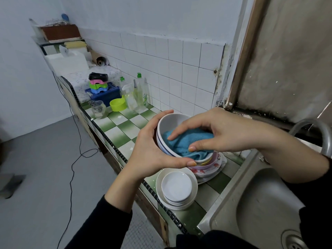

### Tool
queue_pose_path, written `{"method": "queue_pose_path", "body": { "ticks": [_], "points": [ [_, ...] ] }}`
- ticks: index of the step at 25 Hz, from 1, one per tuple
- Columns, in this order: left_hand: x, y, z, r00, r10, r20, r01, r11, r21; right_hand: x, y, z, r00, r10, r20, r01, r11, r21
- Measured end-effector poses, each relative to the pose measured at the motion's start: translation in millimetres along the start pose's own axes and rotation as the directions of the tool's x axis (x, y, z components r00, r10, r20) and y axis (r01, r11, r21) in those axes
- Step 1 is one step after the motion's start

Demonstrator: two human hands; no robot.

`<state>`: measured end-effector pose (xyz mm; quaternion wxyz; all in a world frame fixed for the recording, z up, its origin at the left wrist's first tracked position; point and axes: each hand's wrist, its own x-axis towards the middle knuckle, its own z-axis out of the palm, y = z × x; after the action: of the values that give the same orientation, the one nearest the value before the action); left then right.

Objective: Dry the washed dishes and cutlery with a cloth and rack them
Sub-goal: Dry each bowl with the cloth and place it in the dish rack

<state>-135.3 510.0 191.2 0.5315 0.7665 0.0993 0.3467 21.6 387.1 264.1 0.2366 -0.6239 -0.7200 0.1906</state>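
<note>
We are gripping the white, blue-striped bowl (pixel 167 133) in our left hand (pixel 152 150), mouth tilted rightward, while our right hand (pixel 221 130) is pinching the blue cloth (pixel 186 142) inside.

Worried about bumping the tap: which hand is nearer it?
Right. The right hand holds the cloth in the white bowl, on the side toward the tap; the left hand grips the bowl's far side.
</note>
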Motion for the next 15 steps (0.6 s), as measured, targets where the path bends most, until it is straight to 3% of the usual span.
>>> {"method": "queue_pose_path", "body": {
  "ticks": [2,5,7,9,10,12,13,15],
  "points": [
    [2,-1,-1,1.000,0.003,0.009,-0.002,1.000,-0.016,1,-4,7,0.996,0.011,-0.083,-0.008,0.999,0.039],
    [3,-2,-5,1.000,0.019,0.007,-0.019,1.000,-0.007,-1,-11,7,1.000,0.015,-0.005,-0.014,0.987,0.159],
    [4,-2,-6,0.999,0.042,0.006,-0.042,0.999,-0.001,-1,-7,1,0.999,0.035,-0.039,-0.036,0.999,-0.022],
    [5,-1,-3,0.999,0.045,0.011,-0.045,0.999,-0.016,2,-7,3,0.978,0.050,-0.202,-0.101,0.963,-0.250],
    [6,-1,-1,0.999,0.045,0.014,-0.044,0.999,-0.026,5,-10,7,0.955,0.045,-0.293,-0.128,0.954,-0.271],
    [5,-3,1,0.998,0.052,0.019,-0.051,0.998,-0.044,9,-13,18,0.931,0.004,-0.365,-0.067,0.985,-0.160],
    [4,-5,-1,0.998,0.059,0.022,-0.058,0.997,-0.046,11,-13,21,0.949,-0.002,-0.315,-0.008,0.999,-0.031],
    [1,-8,-6,0.998,0.069,0.016,-0.068,0.997,-0.034,9,-15,14,0.997,-0.007,-0.078,0.021,0.984,0.179]
  ]
}}
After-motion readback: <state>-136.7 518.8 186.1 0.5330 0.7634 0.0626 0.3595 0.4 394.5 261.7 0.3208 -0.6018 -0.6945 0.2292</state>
